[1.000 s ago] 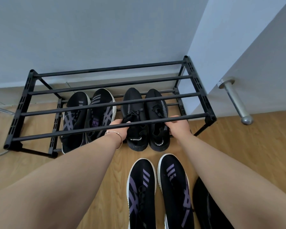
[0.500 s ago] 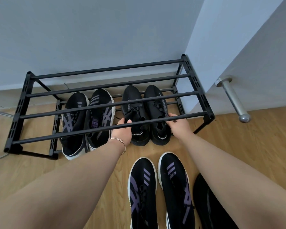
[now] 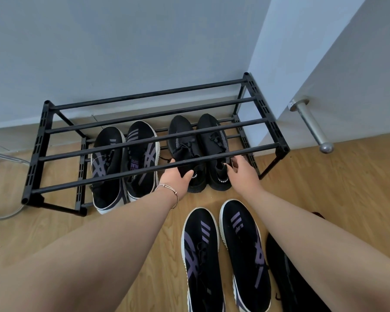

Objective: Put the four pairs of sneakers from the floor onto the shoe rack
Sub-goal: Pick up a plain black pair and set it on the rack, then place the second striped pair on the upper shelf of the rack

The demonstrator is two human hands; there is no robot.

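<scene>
My left hand (image 3: 176,179) cups a plain black knit sneaker (image 3: 181,126) by its heel on the black metal-bar shoe rack (image 3: 36,154); right hand (image 3: 241,174) loose, empty -- purple-striped black pair (image 3: 223,251) lies on the floor behind both, toes rackward, nearer right.

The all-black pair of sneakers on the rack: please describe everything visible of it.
The all-black pair stands side by side on the lower shelf of the shoe rack, in its right half, toes toward the wall, heels jutting out below the front top bar. The uppers look like black knit with a grey speckled stripe, black laces, sock-like collars and white lettering on the heels. The left hand grips the left shoe's heel; the right hand touches the right shoe's heel with loose fingers.
</scene>
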